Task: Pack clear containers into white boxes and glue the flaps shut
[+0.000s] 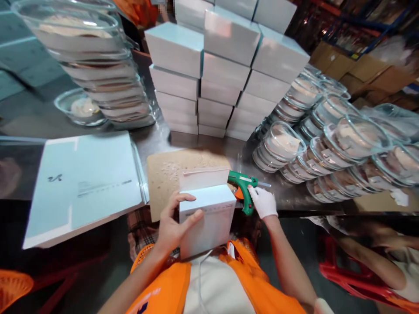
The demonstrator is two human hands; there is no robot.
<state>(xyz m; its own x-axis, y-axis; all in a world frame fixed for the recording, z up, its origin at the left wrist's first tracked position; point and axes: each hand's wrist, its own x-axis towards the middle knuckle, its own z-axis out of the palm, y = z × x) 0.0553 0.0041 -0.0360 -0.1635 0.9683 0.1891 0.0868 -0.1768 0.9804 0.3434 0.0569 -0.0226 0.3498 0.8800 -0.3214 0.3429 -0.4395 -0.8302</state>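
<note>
A: Item one, the white box (209, 218). Location?

B: At the near edge of the bench (235, 157), just in front of the brown cardboard sheet (170, 174), tipped toward the person's chest. Its top flap stands open at the back.

A: Left hand (173, 224)?

B: Bare. The grip is clamped on the white box: thumb laid over the top left edge, fingers wrapped across the front face.

A: Item two, the green glue gun (244, 187)?

B: Just right of the white box, touching its upper right corner or very near it; which, I cannot tell. The nozzle end is hidden behind the box, the handle points down.

A: Right hand (263, 201)?

B: In a white glove. The grip is closed around the glue gun's handle, fingers curled on it.

A: Other stock, placed from the white box?

B: Behind it, well apart: a stack of white boxes (225, 69) in three columns. Right of it: rows of glass bowls (327, 139), nested and leaning. Left rear: a tall stack of glass bowls (98, 61), one single bowl (80, 107) beside it. Left: a flat white sheet (81, 183) overhanging the bench edge. Far right, low: another person's arm (376, 261) over a red stool.
</note>
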